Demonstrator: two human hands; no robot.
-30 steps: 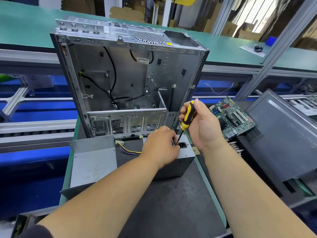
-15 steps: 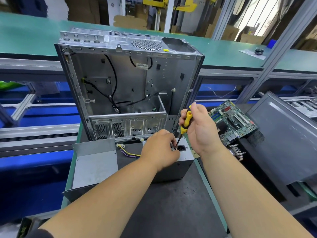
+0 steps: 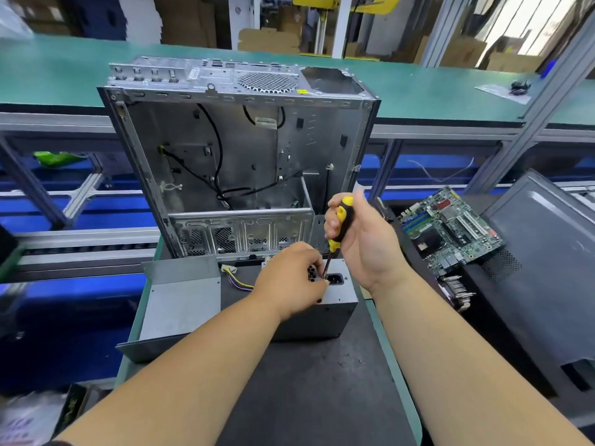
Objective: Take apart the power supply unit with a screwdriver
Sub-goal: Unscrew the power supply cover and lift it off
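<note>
PSU sits centre frame on the dark mat, socket face up, just in front of the open PC case. Right hand is wrapped round the yellow-black screwdriver, shaft angled down-left; the tip lands next to the black power inlet. Left hand rests on top of the unit, fingers curled by the tip. Can't tell whether it pinches the shaft or just steadies the box, since the tip and screw are hidden behind it.

Risks as I see them:
- Shaft is tilted, not square to the face, so it may cam out and strip the head.
- A slip sends the tip into the left fingertips, which are right beside it.
- Only one hand holds the unit, so torque could spin or slide it on the mat.
- A loose screw could drop into the vent holes or roll toward the yellow/purple wires left of the unit.
- Motherboard at mid right lies near the right elbow's path.
</note>
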